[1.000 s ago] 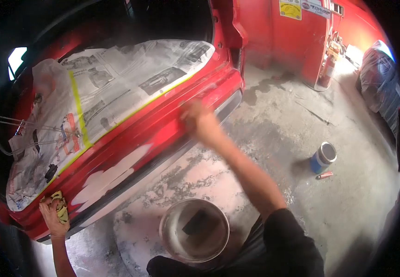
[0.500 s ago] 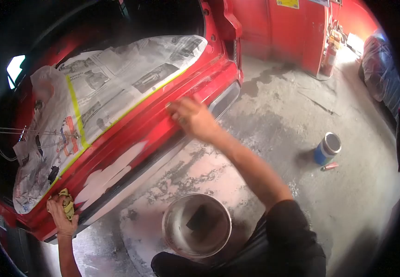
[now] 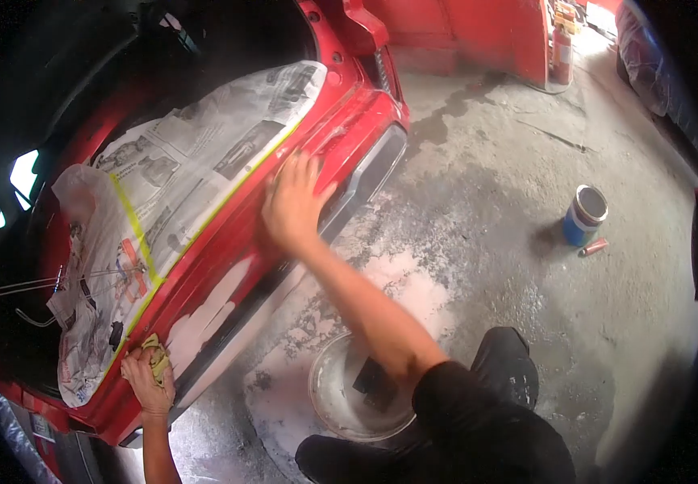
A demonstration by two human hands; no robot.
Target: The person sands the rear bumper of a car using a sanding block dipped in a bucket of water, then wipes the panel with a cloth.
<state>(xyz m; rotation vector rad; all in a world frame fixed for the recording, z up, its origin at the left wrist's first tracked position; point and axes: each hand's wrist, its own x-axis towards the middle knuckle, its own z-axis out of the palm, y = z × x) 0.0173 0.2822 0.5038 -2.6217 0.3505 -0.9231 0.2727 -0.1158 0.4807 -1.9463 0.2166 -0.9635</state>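
Note:
My left hand is closed round a crumpled yellow cloth and rests on the near left end of a red car's rear bumper. Farther along, my right hand lies on the bumper with its fingers stretched out; anything under the palm is hidden. Between the two hands, pale smooth patches spread over the red surface. Newspaper sheets, edged with yellow tape, cover the boot opening above the bumper.
A round bucket with a dark square piece inside stands by my legs, partly behind my right arm. On the concrete floor to the right are a blue can and a small red cylinder. A fire extinguisher stands at the back.
My right hand has gone from bent, gathered fingers to stretched ones laid along the bumper. The camera view has shifted, and my left hand still holds the cloth near the same end.

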